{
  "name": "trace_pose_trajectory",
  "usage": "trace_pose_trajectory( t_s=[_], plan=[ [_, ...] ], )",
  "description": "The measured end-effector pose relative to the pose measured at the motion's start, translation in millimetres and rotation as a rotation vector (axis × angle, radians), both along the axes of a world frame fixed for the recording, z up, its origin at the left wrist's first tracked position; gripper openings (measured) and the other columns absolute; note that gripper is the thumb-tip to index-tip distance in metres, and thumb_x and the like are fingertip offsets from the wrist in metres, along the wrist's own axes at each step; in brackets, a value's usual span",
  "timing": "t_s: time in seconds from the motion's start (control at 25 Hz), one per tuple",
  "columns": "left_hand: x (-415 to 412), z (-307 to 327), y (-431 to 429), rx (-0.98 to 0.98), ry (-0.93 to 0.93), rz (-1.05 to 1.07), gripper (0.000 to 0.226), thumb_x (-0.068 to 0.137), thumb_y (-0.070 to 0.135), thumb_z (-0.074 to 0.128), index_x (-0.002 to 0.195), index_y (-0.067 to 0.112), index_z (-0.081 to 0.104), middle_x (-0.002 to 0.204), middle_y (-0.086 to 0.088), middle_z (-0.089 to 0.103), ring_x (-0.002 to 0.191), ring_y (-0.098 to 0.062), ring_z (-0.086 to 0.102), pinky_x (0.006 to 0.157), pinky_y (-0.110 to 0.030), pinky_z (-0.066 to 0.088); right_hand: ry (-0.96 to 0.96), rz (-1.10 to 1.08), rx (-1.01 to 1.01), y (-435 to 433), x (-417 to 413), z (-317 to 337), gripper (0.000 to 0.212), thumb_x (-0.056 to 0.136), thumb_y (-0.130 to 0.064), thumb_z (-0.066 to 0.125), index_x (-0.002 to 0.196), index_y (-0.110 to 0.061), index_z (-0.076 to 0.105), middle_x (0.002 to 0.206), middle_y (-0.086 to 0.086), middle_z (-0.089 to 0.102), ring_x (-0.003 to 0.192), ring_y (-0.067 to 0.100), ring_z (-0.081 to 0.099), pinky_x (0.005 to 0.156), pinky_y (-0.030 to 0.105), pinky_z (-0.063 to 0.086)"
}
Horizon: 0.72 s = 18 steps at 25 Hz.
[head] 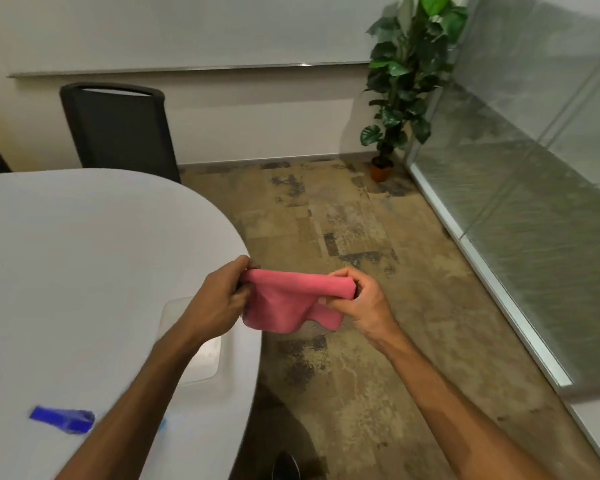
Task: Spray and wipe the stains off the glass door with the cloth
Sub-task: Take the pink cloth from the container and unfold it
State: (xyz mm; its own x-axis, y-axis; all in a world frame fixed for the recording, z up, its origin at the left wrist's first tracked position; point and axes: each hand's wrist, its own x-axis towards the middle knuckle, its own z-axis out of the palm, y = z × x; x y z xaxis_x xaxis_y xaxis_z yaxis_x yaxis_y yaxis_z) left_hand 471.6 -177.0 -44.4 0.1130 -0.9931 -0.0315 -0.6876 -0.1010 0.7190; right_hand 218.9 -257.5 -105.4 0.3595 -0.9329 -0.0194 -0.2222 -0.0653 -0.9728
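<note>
A pink cloth (286, 301) hangs folded between both hands, just past the rounded edge of the white table (84, 254). My left hand (222, 296) pinches its left end and my right hand (357, 299) grips its right end. The blue head of a spray bottle (65, 419) lies on the table at the lower left, its body hidden behind my left forearm. The frosted glass wall (534, 174) runs along the right side of the room.
A dark chair (118, 129) stands behind the table against the white wall. A potted plant (402, 81) sits in the far corner beside the glass. Patterned carpet (343, 237) lies between the table and the glass. A clear tray (201, 362) rests near the table's edge.
</note>
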Motion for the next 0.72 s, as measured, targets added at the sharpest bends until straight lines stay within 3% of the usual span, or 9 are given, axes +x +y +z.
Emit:
trace_pose_trajectory(
  t_s=[0.16, 0.24, 0.32, 0.44, 0.52, 0.6, 0.72],
  plan=[
    [-36.5, -10.9, -7.8, 0.081, 0.094, 0.054, 0.016, 0.092, -0.001, 0.054, 0.095, 0.013, 0.059, 0.086, -0.003, 0.069, 0.078, -0.018, 0.066, 0.071, -0.030, 0.053, -0.097, -0.213, -0.020, 12.0, -43.3, 18.3, 0.043, 0.076, 0.016, 0.080, 0.107, -0.012, 0.068, 0.093, -0.001, 0.077, 0.085, 0.006, 0.072, 0.080, 0.022, 0.057],
    [-65.2, -15.4, -7.5, 0.122, 0.112, 0.015, 0.015, 0.088, -0.002, 0.060, 0.092, 0.012, 0.059, 0.086, -0.002, 0.068, 0.082, -0.023, 0.064, 0.069, -0.029, 0.052, -0.008, -0.268, -0.134, 24.4, -68.5, 32.3, 0.043, 0.077, 0.012, 0.081, 0.110, -0.013, 0.070, 0.096, -0.001, 0.078, 0.087, 0.005, 0.073, 0.079, 0.020, 0.058],
    [-99.4, -16.4, -5.0, 0.127, 0.108, -0.066, 0.018, 0.084, 0.005, 0.071, 0.095, 0.015, 0.060, 0.092, 0.004, 0.068, 0.086, -0.018, 0.063, 0.071, -0.023, 0.048, 0.137, -0.295, -0.293, 37.0, -95.9, 44.8, 0.039, 0.079, 0.006, 0.081, 0.110, -0.016, 0.074, 0.097, -0.004, 0.079, 0.090, 0.004, 0.074, 0.079, 0.025, 0.061],
    [-169.0, -4.4, -0.5, 0.014, 0.110, -0.302, 0.049, 0.082, 0.025, 0.080, 0.126, 0.023, 0.059, 0.124, 0.014, 0.064, 0.114, -0.002, 0.059, 0.095, -0.019, 0.044, 0.305, -0.271, -0.459, 56.3, -144.2, 64.4, 0.030, 0.082, -0.005, 0.062, 0.104, -0.021, 0.076, 0.092, -0.008, 0.078, 0.084, 0.008, 0.074, 0.073, 0.038, 0.060],
    [-221.6, 8.6, 5.4, -0.128, 0.155, -0.420, 0.059, 0.082, 0.031, 0.082, 0.135, 0.026, 0.057, 0.130, 0.017, 0.063, 0.119, 0.003, 0.059, 0.100, -0.016, 0.044, 0.415, -0.255, -0.525, 74.9, -175.0, 79.9, 0.029, 0.081, -0.023, 0.053, 0.100, -0.020, 0.075, 0.087, -0.005, 0.077, 0.078, 0.015, 0.071, 0.068, 0.040, 0.057],
    [-274.4, 21.7, 14.3, -0.238, 0.232, -0.440, 0.043, 0.085, 0.027, 0.080, 0.126, 0.024, 0.066, 0.116, 0.016, 0.071, 0.106, 0.002, 0.067, 0.089, -0.013, 0.052, 0.540, -0.284, -0.621, 96.2, -207.8, 91.7, 0.038, 0.078, -0.033, 0.047, 0.100, -0.016, 0.073, 0.084, -0.001, 0.075, 0.075, 0.021, 0.068, 0.063, 0.038, 0.053],
    [-346.6, 36.2, 31.6, -0.340, 0.231, -0.443, 0.019, 0.090, 0.018, 0.073, 0.108, 0.024, 0.075, 0.096, 0.013, 0.077, 0.085, 0.002, 0.071, 0.069, -0.012, 0.053, 0.771, -0.507, -0.784, 126.6, -267.4, 95.4, 0.032, 0.074, -0.017, 0.058, 0.103, -0.015, 0.071, 0.093, 0.001, 0.072, 0.080, 0.025, 0.066, 0.065, 0.038, 0.052]
  ],
)
